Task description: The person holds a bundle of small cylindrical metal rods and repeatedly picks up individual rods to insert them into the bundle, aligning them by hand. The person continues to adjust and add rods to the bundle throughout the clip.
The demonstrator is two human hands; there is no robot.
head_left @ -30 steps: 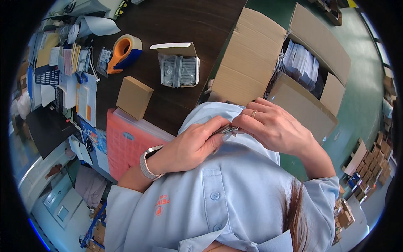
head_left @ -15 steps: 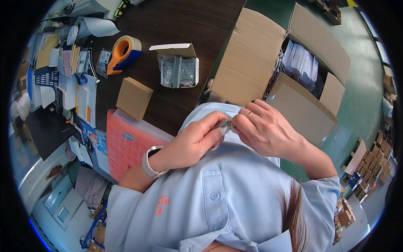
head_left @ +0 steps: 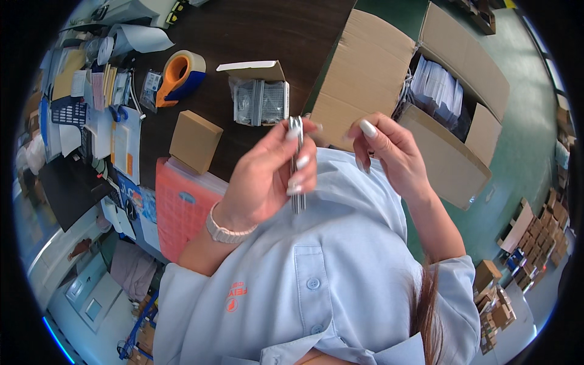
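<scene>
My left hand (head_left: 263,177), with a pale watch on its wrist, is raised over my light blue shirt. Its fingers pinch a thin stack of silvery flat packets (head_left: 296,167), held upright and edge-on. My right hand (head_left: 389,152) hovers just to the right of the stack with its fingers apart, holding nothing. Beyond the hands, on the dark table (head_left: 255,36), stands a small open carton (head_left: 260,97) with clear bags of similar silvery parts.
A closed small brown box (head_left: 194,141) and an orange tape dispenser (head_left: 179,76) stand on the table's left, with a pink mesh folder (head_left: 179,210) nearer me. A large open cardboard box (head_left: 365,73) holding white packets (head_left: 435,91) stands on the right. Papers and stationery crowd the far left.
Both hands were together low at my chest on the small stack. The left hand has now lifted the stack upward, and the right hand has let go and drawn apart.
</scene>
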